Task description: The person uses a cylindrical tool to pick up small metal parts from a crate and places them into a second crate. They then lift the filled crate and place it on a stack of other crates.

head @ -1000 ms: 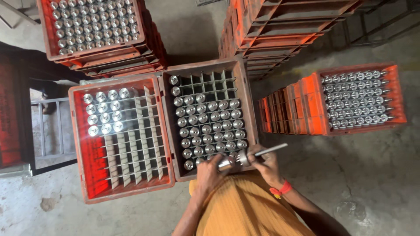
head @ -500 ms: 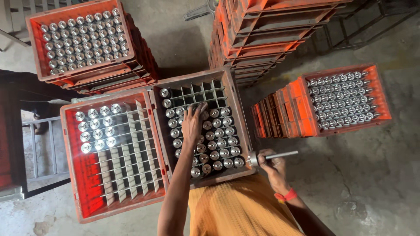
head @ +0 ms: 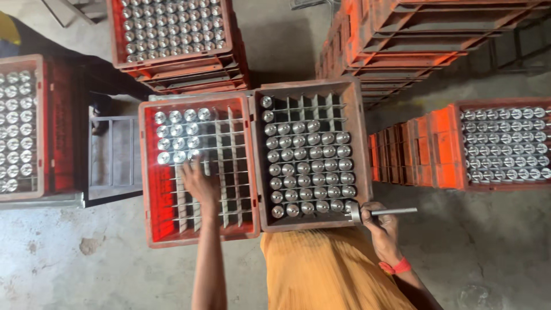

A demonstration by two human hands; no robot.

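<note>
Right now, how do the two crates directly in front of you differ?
The left crate is bright orange-red; the right crate is duller and brownish. The left crate holds shiny metal cylinders only in its top-left cells, the rest being bare dividers; the right crate is filled except for its top rows. The left hand reaches into the left crate, while the right hand, holding a metal rod tool, sits at the right crate's corner. Both have grid dividers.
</note>
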